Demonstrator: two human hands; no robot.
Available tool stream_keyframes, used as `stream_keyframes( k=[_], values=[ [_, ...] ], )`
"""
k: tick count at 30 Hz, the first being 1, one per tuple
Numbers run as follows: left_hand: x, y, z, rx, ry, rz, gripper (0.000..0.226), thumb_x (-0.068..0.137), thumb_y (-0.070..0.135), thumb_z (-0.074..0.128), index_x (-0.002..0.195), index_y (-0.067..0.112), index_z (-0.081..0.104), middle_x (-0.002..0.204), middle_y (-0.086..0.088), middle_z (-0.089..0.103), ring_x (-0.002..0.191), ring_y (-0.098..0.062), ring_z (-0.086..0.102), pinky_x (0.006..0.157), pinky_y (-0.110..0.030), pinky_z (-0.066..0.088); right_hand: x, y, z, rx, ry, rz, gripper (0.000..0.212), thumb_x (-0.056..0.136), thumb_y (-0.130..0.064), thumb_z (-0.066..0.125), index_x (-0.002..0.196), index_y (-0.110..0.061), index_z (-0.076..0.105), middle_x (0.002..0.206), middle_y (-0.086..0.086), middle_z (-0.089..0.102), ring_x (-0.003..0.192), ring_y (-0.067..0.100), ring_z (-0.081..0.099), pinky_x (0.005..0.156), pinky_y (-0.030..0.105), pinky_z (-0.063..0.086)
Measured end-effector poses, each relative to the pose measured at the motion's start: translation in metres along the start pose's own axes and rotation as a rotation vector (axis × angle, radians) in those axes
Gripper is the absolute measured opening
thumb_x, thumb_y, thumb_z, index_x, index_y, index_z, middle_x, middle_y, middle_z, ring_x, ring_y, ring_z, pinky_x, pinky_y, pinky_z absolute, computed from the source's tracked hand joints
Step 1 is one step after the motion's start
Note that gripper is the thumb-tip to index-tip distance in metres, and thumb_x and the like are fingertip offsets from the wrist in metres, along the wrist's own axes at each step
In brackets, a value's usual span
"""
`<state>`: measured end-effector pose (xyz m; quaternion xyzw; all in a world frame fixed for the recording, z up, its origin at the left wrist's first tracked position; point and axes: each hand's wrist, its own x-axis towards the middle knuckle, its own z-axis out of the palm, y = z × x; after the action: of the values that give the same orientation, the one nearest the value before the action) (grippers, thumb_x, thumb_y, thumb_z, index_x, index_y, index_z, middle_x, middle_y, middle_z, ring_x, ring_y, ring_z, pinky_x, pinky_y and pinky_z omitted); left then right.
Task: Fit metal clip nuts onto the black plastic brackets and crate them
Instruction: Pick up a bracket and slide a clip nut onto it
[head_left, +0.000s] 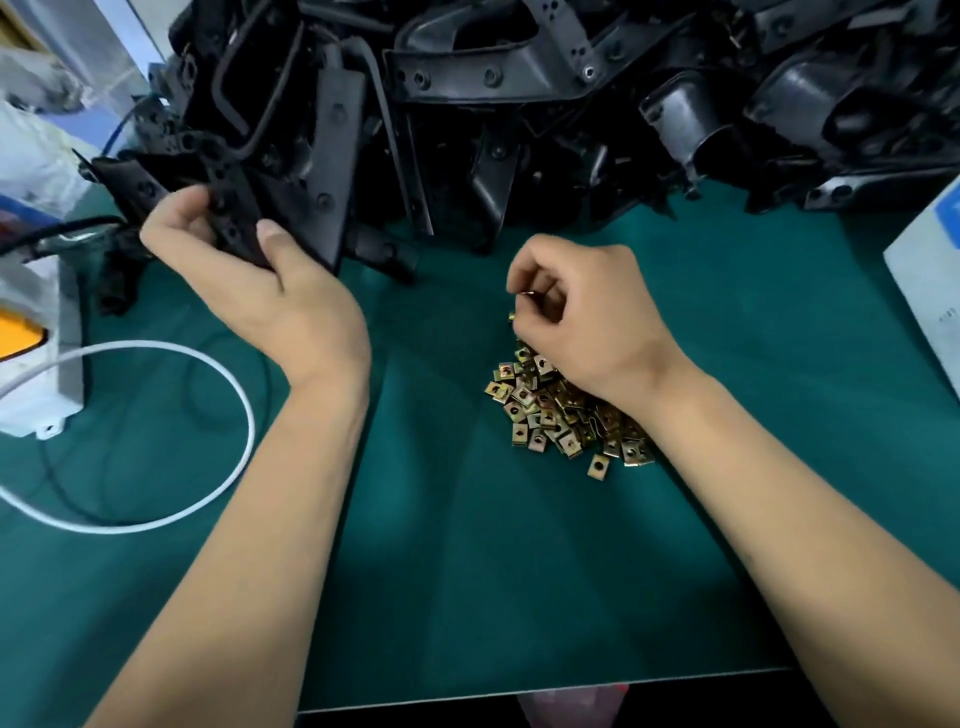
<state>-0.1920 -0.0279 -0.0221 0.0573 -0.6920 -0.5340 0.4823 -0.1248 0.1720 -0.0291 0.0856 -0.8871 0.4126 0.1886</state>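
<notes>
My left hand (249, 270) grips a black plastic bracket (234, 218) at the left edge of a big heap of black brackets (519, 104) that fills the back of the green mat. My right hand (582, 306) is curled above a pile of brass-coloured metal clip nuts (550, 410) on the mat, and its fingertips pinch a clip nut (529, 294); a second nut (511, 315) peeks out under the fingers. No crate is in view.
A white power strip (47, 364) with an orange part sits at the left edge, and a white cable (208, 364) loops over the green mat (467, 571). A white box (930, 270) stands at the right. The mat's front edge runs along the bottom.
</notes>
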Motion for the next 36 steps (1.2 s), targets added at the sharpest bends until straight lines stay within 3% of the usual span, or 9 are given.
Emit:
stream_keyframes(
  k=[5, 10, 14, 17, 21, 26, 29, 31, 36],
  values=[
    [-0.004, 0.012, -0.003, 0.006, -0.063, 0.080, 0.046, 0.086, -0.003, 0.050, 0.132, -0.005, 0.051, 0.129, -0.015, 0.059, 0.119, -0.025, 0.056, 0.107, -0.030, 0.043, -0.001, 0.002, -0.001, 0.018, 0.012, 0.029, 0.012, 0.090, -0.008, 0.077, 0.097, -0.017, 0.079, 0.081, -0.014, 0.070, 0.074, 0.003, 0.067, 0.068, 0.009, 0.048],
    [0.006, 0.020, -0.012, 0.186, -0.065, 0.282, 0.051, 0.089, -0.001, 0.051, 0.140, -0.002, 0.053, 0.144, -0.012, 0.057, 0.135, -0.032, 0.050, 0.116, -0.024, 0.031, 0.001, 0.000, -0.003, 0.128, 0.029, 0.093, 0.009, 0.087, -0.016, 0.082, 0.095, -0.015, 0.077, 0.079, -0.006, 0.072, 0.066, 0.009, 0.068, 0.063, 0.020, 0.053],
    [0.006, 0.020, -0.009, 0.079, -0.063, 0.445, 0.045, 0.090, -0.016, 0.047, 0.134, -0.010, 0.056, 0.137, -0.019, 0.060, 0.130, -0.032, 0.057, 0.115, -0.034, 0.041, 0.000, -0.001, -0.001, 0.231, 0.007, 0.112, 0.008, 0.088, -0.020, 0.082, 0.091, -0.015, 0.076, 0.072, -0.005, 0.070, 0.057, 0.007, 0.062, 0.054, 0.015, 0.045],
    [-0.010, 0.023, -0.001, -0.124, -0.229, 0.505, 0.033, 0.096, -0.017, 0.052, 0.129, -0.013, 0.054, 0.133, -0.016, 0.062, 0.127, -0.028, 0.064, 0.110, -0.041, 0.050, 0.000, -0.001, -0.003, 0.345, 0.018, 0.127, 0.011, 0.089, -0.017, 0.080, 0.094, -0.011, 0.072, 0.067, 0.001, 0.071, 0.050, 0.011, 0.060, 0.048, 0.016, 0.043],
    [-0.027, 0.034, 0.004, -0.187, -0.406, 0.311, 0.036, 0.090, 0.012, 0.081, 0.119, 0.015, 0.059, 0.113, 0.017, 0.070, 0.108, -0.004, 0.070, 0.093, -0.025, 0.056, 0.003, 0.001, -0.010, 0.522, 0.142, 0.150, 0.011, 0.091, -0.015, 0.079, 0.091, -0.006, 0.072, 0.064, 0.010, 0.068, 0.046, 0.016, 0.055, 0.040, 0.021, 0.039],
    [-0.010, 0.019, 0.010, -0.519, -0.414, -0.372, 0.015, 0.084, 0.005, 0.083, 0.092, 0.007, 0.070, 0.088, -0.005, 0.072, 0.084, -0.013, 0.067, 0.086, -0.029, 0.054, 0.005, 0.003, -0.012, 0.655, 0.185, 0.155, 0.014, 0.090, -0.003, 0.076, 0.103, -0.003, 0.072, 0.076, 0.012, 0.072, 0.057, 0.020, 0.064, 0.045, 0.026, 0.047],
    [-0.002, 0.008, 0.007, -0.552, -0.454, -0.713, 0.015, 0.086, 0.003, 0.081, 0.094, 0.005, 0.068, 0.091, -0.015, 0.065, 0.090, -0.024, 0.062, 0.106, -0.048, 0.053, 0.004, 0.004, -0.009, 0.628, 0.163, 0.138, 0.022, 0.087, 0.003, 0.077, 0.108, 0.001, 0.071, 0.080, 0.012, 0.074, 0.062, 0.024, 0.070, 0.049, 0.027, 0.050],
    [-0.002, 0.005, 0.007, -0.494, -0.501, -0.815, 0.025, 0.085, 0.001, 0.081, 0.105, 0.001, 0.067, 0.102, -0.020, 0.067, 0.098, -0.028, 0.064, 0.110, -0.056, 0.048, 0.003, 0.005, -0.007, 0.614, 0.150, 0.140, 0.024, 0.088, 0.004, 0.076, 0.111, 0.001, 0.071, 0.082, 0.014, 0.075, 0.068, 0.027, 0.073, 0.050, 0.027, 0.052],
    [-0.002, 0.002, 0.004, -0.165, -0.803, -0.781, 0.067, 0.074, -0.007, 0.086, 0.134, 0.002, 0.056, 0.119, -0.009, 0.069, 0.106, -0.019, 0.070, 0.091, -0.024, 0.058, 0.002, 0.005, -0.006, 0.578, 0.147, 0.157, 0.019, 0.091, 0.000, 0.074, 0.110, 0.001, 0.071, 0.087, 0.014, 0.077, 0.073, 0.028, 0.077, 0.050, 0.028, 0.054]
  ],
)
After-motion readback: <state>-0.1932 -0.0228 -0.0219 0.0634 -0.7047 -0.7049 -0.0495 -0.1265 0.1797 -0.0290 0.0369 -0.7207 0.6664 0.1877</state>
